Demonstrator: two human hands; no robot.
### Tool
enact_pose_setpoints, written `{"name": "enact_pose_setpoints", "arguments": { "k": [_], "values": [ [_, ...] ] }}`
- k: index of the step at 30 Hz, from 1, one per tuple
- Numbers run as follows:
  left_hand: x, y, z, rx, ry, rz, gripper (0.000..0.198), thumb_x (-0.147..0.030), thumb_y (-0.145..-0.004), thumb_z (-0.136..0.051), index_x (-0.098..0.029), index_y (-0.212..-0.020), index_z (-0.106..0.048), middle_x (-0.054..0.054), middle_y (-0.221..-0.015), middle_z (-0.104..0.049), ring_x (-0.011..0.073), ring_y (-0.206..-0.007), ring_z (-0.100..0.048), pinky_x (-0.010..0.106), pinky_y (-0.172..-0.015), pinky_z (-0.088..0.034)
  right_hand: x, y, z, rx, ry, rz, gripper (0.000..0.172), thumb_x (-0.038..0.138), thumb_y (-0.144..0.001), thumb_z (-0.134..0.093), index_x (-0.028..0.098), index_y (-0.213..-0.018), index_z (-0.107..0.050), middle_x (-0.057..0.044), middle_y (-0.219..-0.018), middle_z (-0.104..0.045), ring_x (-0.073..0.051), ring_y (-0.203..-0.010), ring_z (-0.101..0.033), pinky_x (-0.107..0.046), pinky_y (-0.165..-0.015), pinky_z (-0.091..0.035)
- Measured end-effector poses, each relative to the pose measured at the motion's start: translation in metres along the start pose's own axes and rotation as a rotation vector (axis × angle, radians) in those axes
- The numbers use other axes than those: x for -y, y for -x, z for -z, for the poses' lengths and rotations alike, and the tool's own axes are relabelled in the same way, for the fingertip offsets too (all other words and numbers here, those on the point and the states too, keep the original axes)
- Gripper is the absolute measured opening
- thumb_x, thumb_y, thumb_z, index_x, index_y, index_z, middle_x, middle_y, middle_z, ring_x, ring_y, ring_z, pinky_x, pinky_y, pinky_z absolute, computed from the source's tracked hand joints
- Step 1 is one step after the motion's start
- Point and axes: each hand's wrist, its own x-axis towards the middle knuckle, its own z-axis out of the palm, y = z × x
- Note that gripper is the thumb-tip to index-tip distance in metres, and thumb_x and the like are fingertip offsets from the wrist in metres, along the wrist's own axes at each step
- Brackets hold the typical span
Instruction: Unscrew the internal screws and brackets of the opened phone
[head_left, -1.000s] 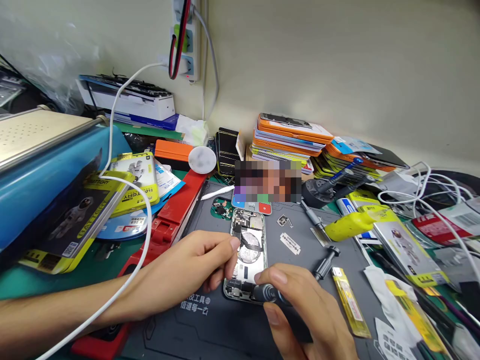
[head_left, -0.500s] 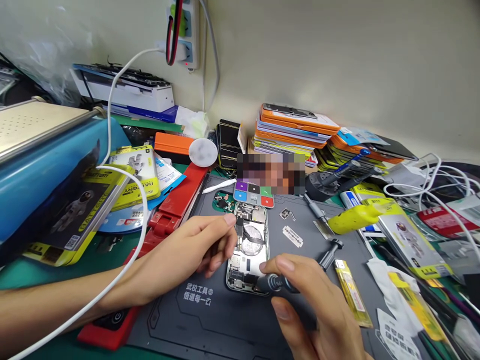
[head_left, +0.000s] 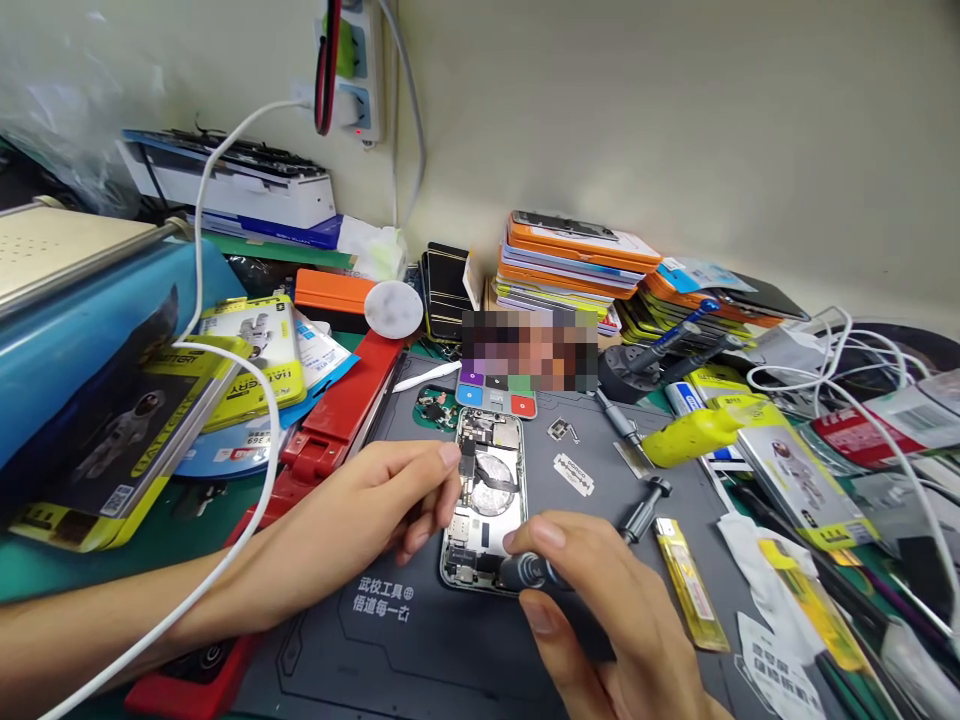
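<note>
The opened, silver-framed phone [head_left: 486, 512] lies on a dark grey printed mat [head_left: 435, 660]. At its left edge, the left hand's [head_left: 401, 490] fingers are curled; any hold cannot be told. At its lower right, the right hand's [head_left: 619, 595] fingers bend about a dark cylindrical tool [head_left: 527, 570], grip uncertain. Right of the phone: flat silver razor blade [head_left: 574, 474]. Well left: looping white cable [head_left: 271, 455], obstructing.

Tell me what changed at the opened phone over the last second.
The left hand has shifted left and toward the far end of the opened, silver-framed phone, uncovering more of its lower left side. No new grasp or release shows. The right hand stays by the dark cylindrical tool at the phone's near end; the silver razor blade hasn't moved.
</note>
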Motion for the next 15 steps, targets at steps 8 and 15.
{"name": "enact_pose_setpoints", "arguments": {
  "k": [8, 15],
  "values": [
    [0.0071, -0.0007, 0.0002, -0.002, -0.037, 0.026, 0.058, -0.066, -0.109, -0.044, -0.018, -0.080, -0.058, -0.003, -0.063, -0.053, 0.0116, -0.060, -0.045, 0.024, -0.060, -0.036, 0.0022, 0.0007, -0.0023, -0.041, 0.028, -0.024, 0.043, -0.005, -0.101, -0.045, 0.004, -0.143, -0.046, -0.010, -0.123, -0.058, -0.014, -0.117, -0.057, -0.026, -0.109, -0.052],
    [0.0070, -0.0003, -0.0002, -0.008, -0.052, 0.035, 0.056, -0.064, -0.109, -0.045, -0.018, -0.079, -0.058, -0.003, -0.063, -0.052, 0.0118, -0.059, -0.045, 0.025, -0.059, -0.035, 0.0036, 0.0003, -0.0007, -0.042, 0.035, -0.019, 0.043, -0.003, -0.101, -0.045, 0.005, -0.144, -0.046, -0.011, -0.123, -0.058, -0.015, -0.116, -0.058, -0.027, -0.107, -0.054]
  ]
}}
